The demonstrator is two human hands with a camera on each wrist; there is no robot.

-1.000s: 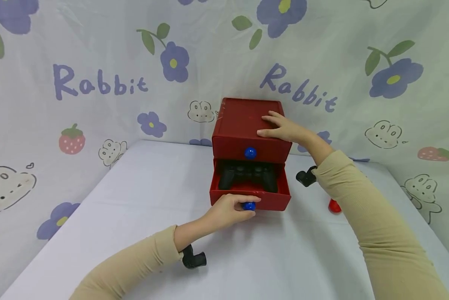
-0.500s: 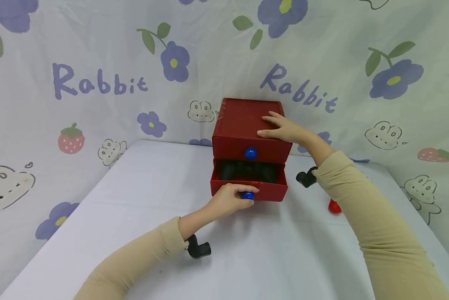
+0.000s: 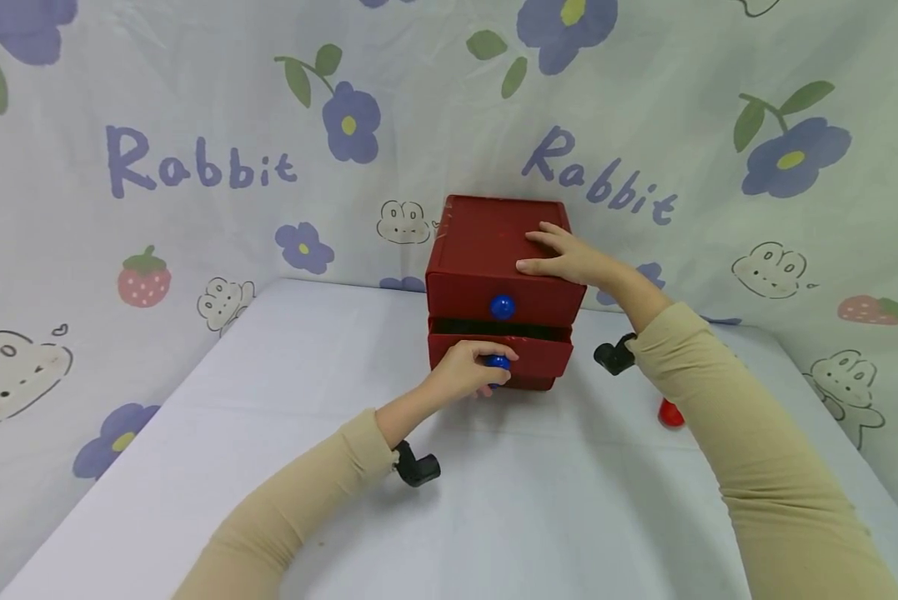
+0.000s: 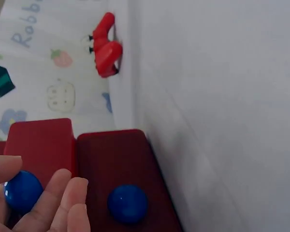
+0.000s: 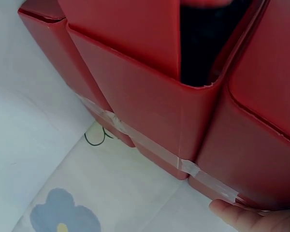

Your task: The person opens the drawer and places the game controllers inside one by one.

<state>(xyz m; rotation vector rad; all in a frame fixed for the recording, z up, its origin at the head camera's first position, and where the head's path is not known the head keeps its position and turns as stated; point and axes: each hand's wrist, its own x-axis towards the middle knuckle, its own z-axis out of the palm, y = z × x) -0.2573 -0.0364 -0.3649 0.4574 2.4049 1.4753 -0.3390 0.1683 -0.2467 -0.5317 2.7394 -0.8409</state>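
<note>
A red chest of drawers [image 3: 486,242] with blue ball knobs stands toward the back. My left hand [image 3: 464,371] pinches the blue knob [image 4: 23,192] of the middle drawer [image 3: 542,354]. That drawer sticks out a little, with a dark gap above its front. What lies inside cannot be made out in the head view now. My right hand [image 3: 564,257] rests on the chest's top near its right edge, fingers spread; its fingers [image 5: 246,217] show at the lower right of the right wrist view. A lower drawer [image 4: 113,166] with another blue knob [image 4: 127,204] appears in the left wrist view.
A red toy with eyes [image 4: 106,48] lies right of the chest; the right sleeve partly covers it in the head view. White cloth [image 3: 328,358] covers the table. Behind hangs a curtain [image 3: 231,100] printed with rabbits and flowers. Clear tape [image 5: 159,154] runs along the chest's side.
The left hand has pushed the middle drawer inward, from well out to nearly in. The black game controller inside has gone out of sight. The right hand has stayed on the chest.
</note>
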